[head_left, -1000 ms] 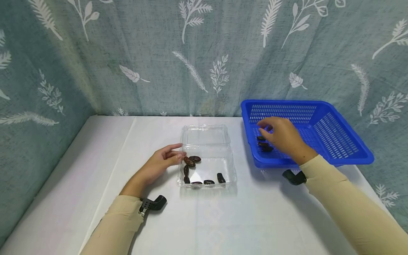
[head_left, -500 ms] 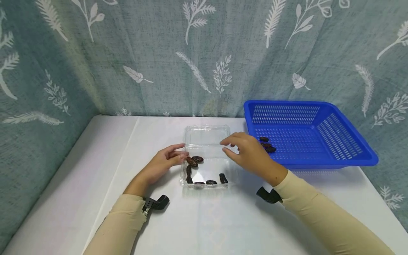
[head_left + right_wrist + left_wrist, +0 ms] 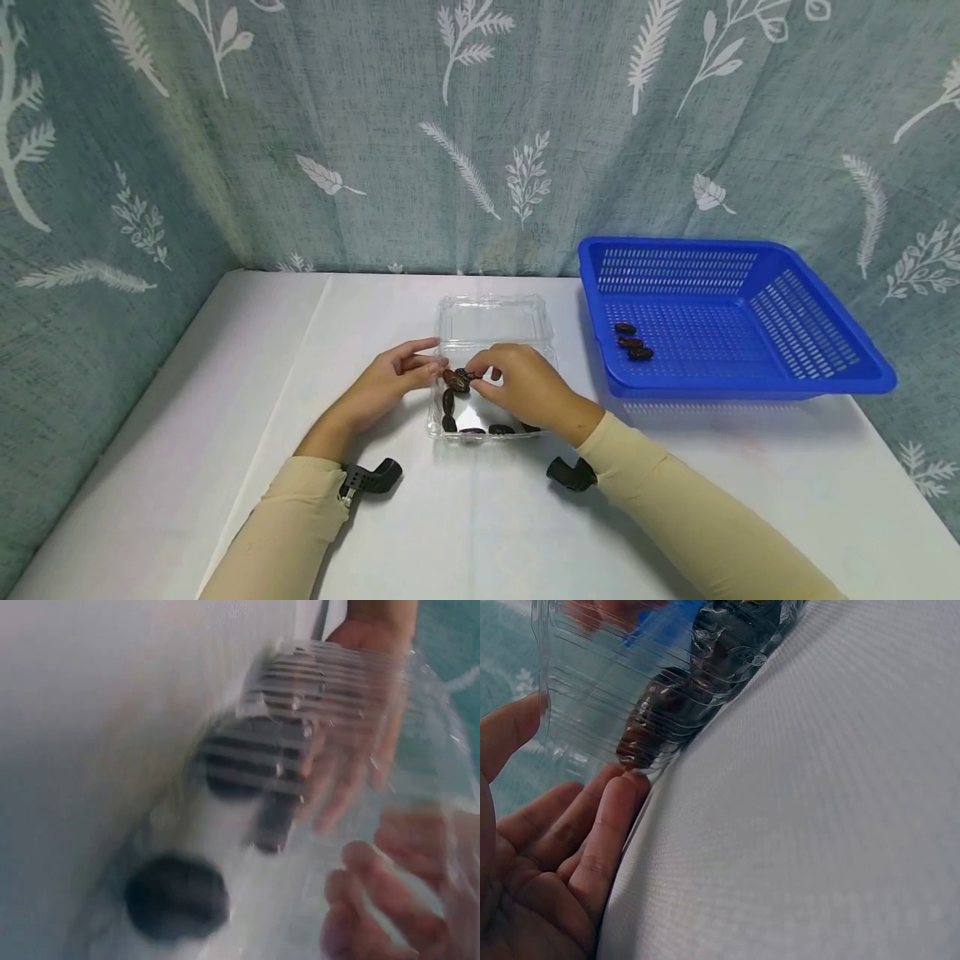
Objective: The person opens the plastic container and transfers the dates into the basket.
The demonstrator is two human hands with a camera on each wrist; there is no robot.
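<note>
A clear plastic clamshell box [image 3: 491, 404] stands on the table with its lid raised at the back. Several dark brown dates lie inside it along the left and front sides, one date [image 3: 448, 402] among them by the left wall. My left hand [image 3: 390, 383] rests with its fingertips against the box's left side; the left wrist view shows those fingers [image 3: 604, 825] fairly straight at the plastic. Over the box, my right hand [image 3: 525, 387] pinches a date, partly hidden by the fingertips, beside the dates at the back left. The right wrist view is blurred.
A blue plastic basket [image 3: 750, 385] stands at the right with several dates [image 3: 640, 354] in its left part. A white cloth [image 3: 465, 517] covers the table. A leaf-patterned curtain [image 3: 360, 100] hangs behind and to the left.
My right hand has moved left from the basket to the box, bringing a date from there. My left hand has stayed at the box's left side.
</note>
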